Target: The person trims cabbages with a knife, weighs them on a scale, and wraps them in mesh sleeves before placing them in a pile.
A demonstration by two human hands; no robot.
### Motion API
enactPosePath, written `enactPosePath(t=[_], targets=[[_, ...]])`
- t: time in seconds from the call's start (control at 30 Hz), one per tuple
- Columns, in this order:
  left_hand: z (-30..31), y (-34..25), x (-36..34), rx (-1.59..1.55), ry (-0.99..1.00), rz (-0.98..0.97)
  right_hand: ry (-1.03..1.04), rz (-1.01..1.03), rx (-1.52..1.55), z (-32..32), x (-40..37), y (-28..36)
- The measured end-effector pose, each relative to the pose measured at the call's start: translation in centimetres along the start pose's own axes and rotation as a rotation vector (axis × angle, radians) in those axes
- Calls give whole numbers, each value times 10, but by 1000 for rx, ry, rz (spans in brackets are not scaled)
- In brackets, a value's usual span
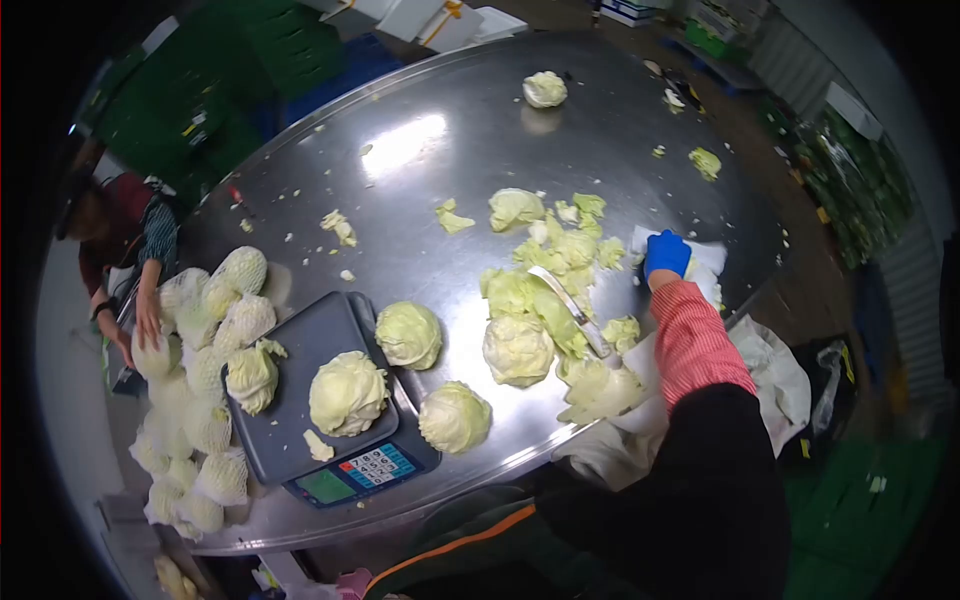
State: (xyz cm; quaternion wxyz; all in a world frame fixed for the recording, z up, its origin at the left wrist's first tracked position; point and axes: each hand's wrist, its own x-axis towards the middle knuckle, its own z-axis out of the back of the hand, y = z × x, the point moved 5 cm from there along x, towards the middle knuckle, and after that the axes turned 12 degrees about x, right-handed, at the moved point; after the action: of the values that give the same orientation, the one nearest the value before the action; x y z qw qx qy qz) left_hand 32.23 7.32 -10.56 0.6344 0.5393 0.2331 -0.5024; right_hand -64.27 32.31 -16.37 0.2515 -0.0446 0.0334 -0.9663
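Contact was made by the right hand [667, 253], covered by a blue glove, on top of a white sheet [708, 262]. The fingers were curled over the sheet, but it could not be determined whether the sheet was actually clamped. The left hand was not shown. The sheet was located on the right side of the steel table [480, 150], just beside the table edge.

No brand or label could be read. A keypad [372, 466] and a green display [325, 486] were noted on the scale [310, 335], but their characters were too small to be read reliably.

1 peeled cabbage [347, 392] was positioned on the scale platform. A 2nd head [408, 334] and a 3rd head [455, 417] were set on the steel just beside the scale, the 3rd near the front edge. A 4th head [517, 349] was found touching a spread of loose leaves [560, 255]. A knife [575, 310] was laid among those leaves, between the 4th head and the right sleeve.

The widest bare steel was found across the far left half, where only small scraps were scattered. 1 lone head [545, 89] was placed near the far edge. Along the left edge, netted cabbages [210, 330] were piled, and a co-worker's hand [148, 315] was rested on them.
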Motion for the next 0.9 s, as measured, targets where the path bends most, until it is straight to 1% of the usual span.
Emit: enactPosePath(t=[0.03,0.07,0.1,0.13,0.17,0.2,0.23,0.27,0.3,0.33,0.37,0.4,0.43,0.47,0.5,0.57,0.6,0.63,0.7,0.73,0.8,0.83,0.87,0.9], targets=[[7,-9,-16,89,-8,-9,-84,107,-45,12,-3,10],[19,-29,-39,101,-28,-68,-209,199,-2,40,-10,31],[32,-57,-70,36,-49,-175,-223,241,122,67,-18,51],[45,-96,-112,-191,-67,-379,-236,282,246,96,-29,74],[57,-154,-170,-574,-30,-691,-246,325,370,125,-42,96],[72,-203,-222,-684,-33,-971,-97,340,653,149,-59,118],[89,-243,-260,-718,-43,-1257,64,352,931,167,-80,140],[103,-270,-281,-509,-255,-1309,324,347,1364,176,-101,161],[108,-304,-308,-802,-234,-1553,614,321,1781,184,-125,182],[119,-329,-319,-729,-382,-1661,742,327,1867,195,-147,200],[126,-351,-322,-769,-358,-1636,874,330,1944,202,-167,215],[127,-375,-312,-861,-321,-1626,927,351,1972,203,-183,228],[129,-390,-312,-929,-174,-1537,983,367,1996,204,-196,239],[131,-396,-306,-980,-138,-1478,1071,340,2022,213,-208,246],[129,-399,-296,-1029,-102,-1420,845,441,1892,220,-207,246],[126,-400,-283,-1010,-158,-1457,398,621,1607,239,-207,247],[123,-399,-279,-997,-185,-1473,410,560,1654,247,-208,246],[120,-395,-294,-875,-240,-1480,383,605,1562,242,-211,252],[112,-398,-287,-920,6,-1470,329,694,1372,226,-218,262],[116,-400,-278,-823,-93,-1495,417,563,1361,224,-225,264],[99,-401,-257,-1145,507,-1457,343,568,1393,219,-239,269],[87,-402,-248,-1286,819,-1405,305,567,1408,214,-244,272],[78,-402,-234,-1375,836,-1427,181,695,1278,212,-249,277],[68,-408,-210,-1324,669,-1548,116,754,1163,213,-255,281]])
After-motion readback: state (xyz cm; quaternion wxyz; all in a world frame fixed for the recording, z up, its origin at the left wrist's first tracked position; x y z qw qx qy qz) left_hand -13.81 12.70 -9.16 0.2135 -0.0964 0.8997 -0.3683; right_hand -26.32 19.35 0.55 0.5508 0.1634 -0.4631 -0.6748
